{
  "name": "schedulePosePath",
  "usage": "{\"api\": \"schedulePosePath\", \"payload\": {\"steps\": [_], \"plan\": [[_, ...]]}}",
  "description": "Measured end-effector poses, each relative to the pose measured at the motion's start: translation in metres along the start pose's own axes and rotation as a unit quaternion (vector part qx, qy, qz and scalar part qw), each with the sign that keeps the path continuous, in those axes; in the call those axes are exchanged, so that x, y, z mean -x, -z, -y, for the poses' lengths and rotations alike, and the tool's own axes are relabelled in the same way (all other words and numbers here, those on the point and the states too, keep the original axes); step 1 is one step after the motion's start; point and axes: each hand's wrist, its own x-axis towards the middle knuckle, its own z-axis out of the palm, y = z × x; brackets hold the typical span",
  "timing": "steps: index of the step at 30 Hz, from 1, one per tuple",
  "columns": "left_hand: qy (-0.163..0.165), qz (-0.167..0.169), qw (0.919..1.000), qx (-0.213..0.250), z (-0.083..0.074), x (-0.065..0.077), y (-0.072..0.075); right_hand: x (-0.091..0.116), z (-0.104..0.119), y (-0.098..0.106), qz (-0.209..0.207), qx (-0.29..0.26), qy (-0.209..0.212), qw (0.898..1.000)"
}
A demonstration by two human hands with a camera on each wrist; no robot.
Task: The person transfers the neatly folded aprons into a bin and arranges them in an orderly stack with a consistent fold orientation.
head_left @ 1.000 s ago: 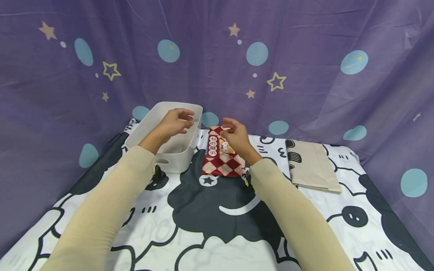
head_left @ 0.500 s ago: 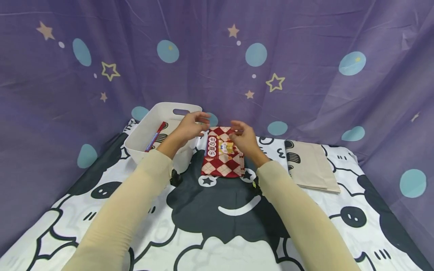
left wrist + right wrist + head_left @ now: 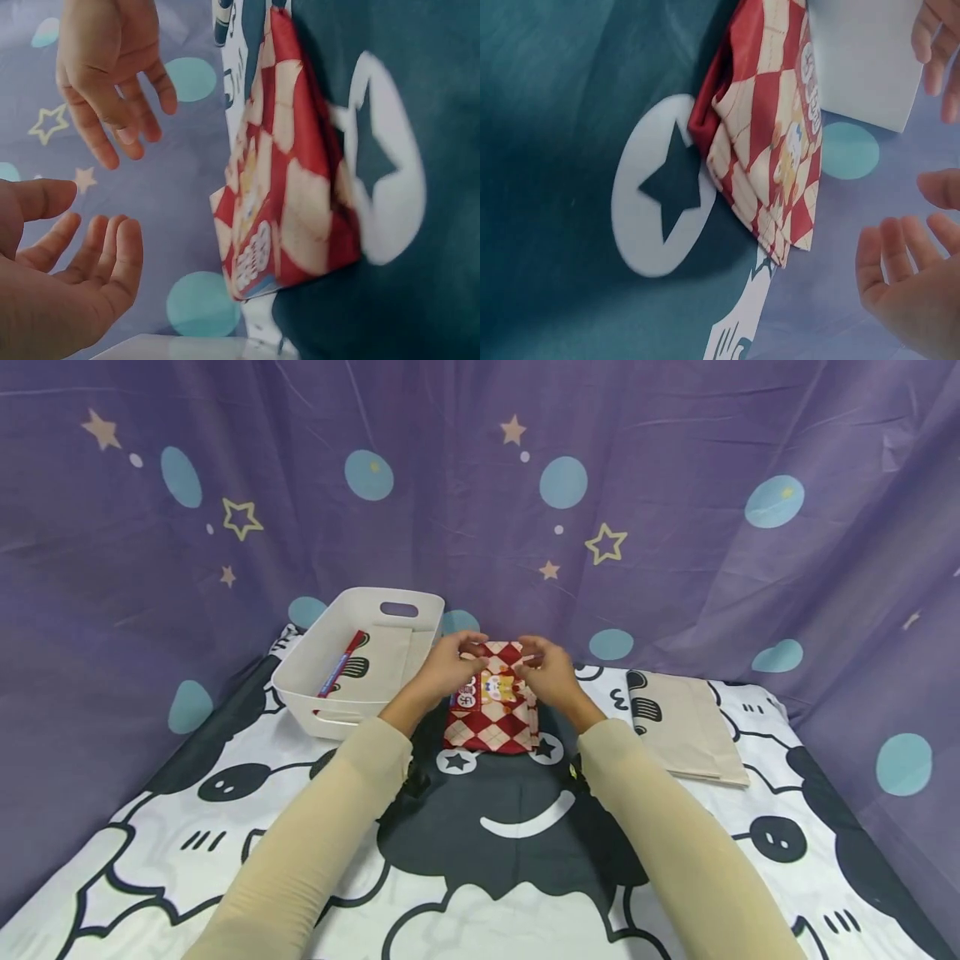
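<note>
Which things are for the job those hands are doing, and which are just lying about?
Seems part of the job:
left hand and right hand, both open
red-and-cream checked cloth, near both hands

Seems just lying about right now:
white bin, untouched
beige cloth in the bin
folded beige cloth on the right

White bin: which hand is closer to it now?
Left. In the head view, the left hand is right of the white bin, by the left edge of the checkered cloth; the right hand is farther off, by the cloth's right edge.
</note>
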Motion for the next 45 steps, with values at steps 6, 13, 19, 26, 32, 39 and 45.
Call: {"api": "schedulePosePath", "payload": {"steps": [6, 13, 19, 26, 32, 39, 45], "plan": [[0.028, -0.027, 0.9992, 0.006, 0.014, -0.001, -0.012, 0.002, -0.005, 0.003, 0.028, 0.047, -0.004, 0.998], [0.042, -0.023, 0.9881, -0.146, 0.025, 0.003, -0.019, 0.003, -0.012, 0.004, 0.082, 0.103, -0.014, 0.991], [0.054, 0.050, 0.9404, -0.332, 0.028, 0.007, -0.027, 0.001, -0.017, 0.000, 0.142, 0.168, 0.012, 0.975], [0.116, 0.098, 0.9139, -0.376, 0.033, 0.014, -0.032, 0.006, -0.017, -0.005, 0.218, 0.277, 0.027, 0.935], [0.136, 0.115, 0.9034, -0.390, 0.037, 0.015, -0.033, 0.012, -0.014, -0.006, 0.288, 0.313, 0.009, 0.905], [0.126, 0.117, 0.9044, -0.391, 0.041, 0.012, -0.034, 0.015, -0.017, -0.008, 0.337, 0.336, -0.004, 0.879], [0.119, 0.118, 0.9012, -0.400, 0.038, 0.012, -0.037, 0.017, -0.019, -0.006, 0.333, 0.339, 0.008, 0.880]]}}
